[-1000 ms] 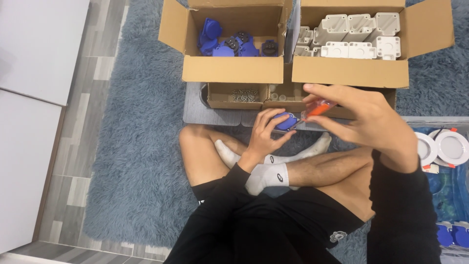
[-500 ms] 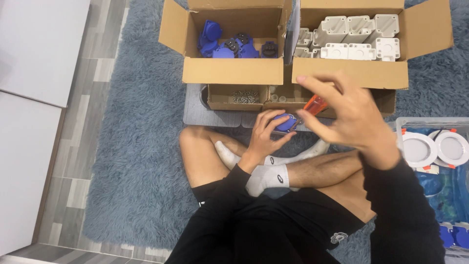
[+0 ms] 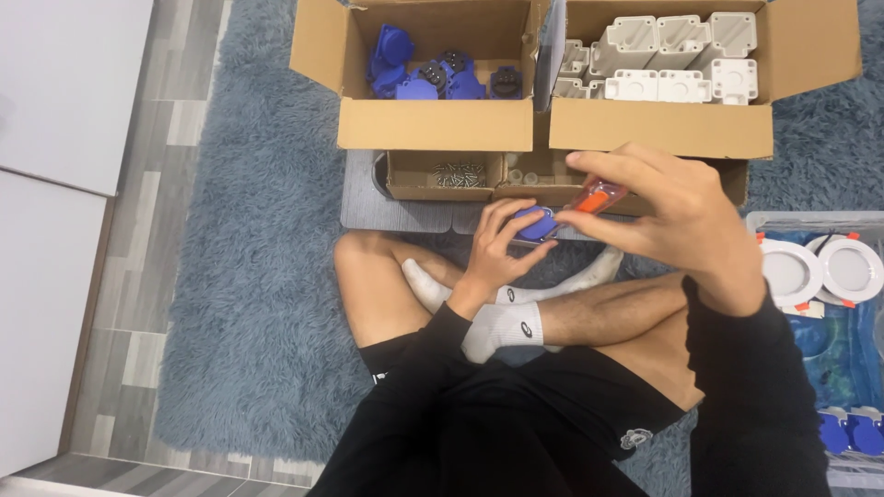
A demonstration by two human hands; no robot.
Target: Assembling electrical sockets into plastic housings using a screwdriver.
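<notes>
Blue moulded plastic makes up the small socket part [image 3: 535, 224] that the left hand [image 3: 497, 253] holds over the crossed legs, just in front of the low cardboard tray of screws [image 3: 458, 175]. Fingers wrap its back and rim, closed narrowly around it, so only a sliver of its face shows towards the right hand. By its look it is light, rigid and hard-shelled, not fragile, but smooth enough to twist in the palm; the safest hold seems to be around its outer rim, as the left hand has it, leaving the face free.

Meeting it from the right is an orange-handled screwdriver [image 3: 594, 198], pinched between the thumb and fingers of the right hand [image 3: 663, 225]. Its handle is mostly covered, and the tip is hidden where it meets the blue part. Its long axis runs on a slant, handle up and to the right, working end down and to the left into the socket part. The tool looks stiff and light, with a handle that likely grips well.

Beyond, one open cardboard box [image 3: 433, 124] holds more blue socket parts [image 3: 433, 74], and its neighbour holds white plastic enclosures [image 3: 681, 55]. White round downlights [image 3: 820, 269] lie in a bin to the right.
</notes>
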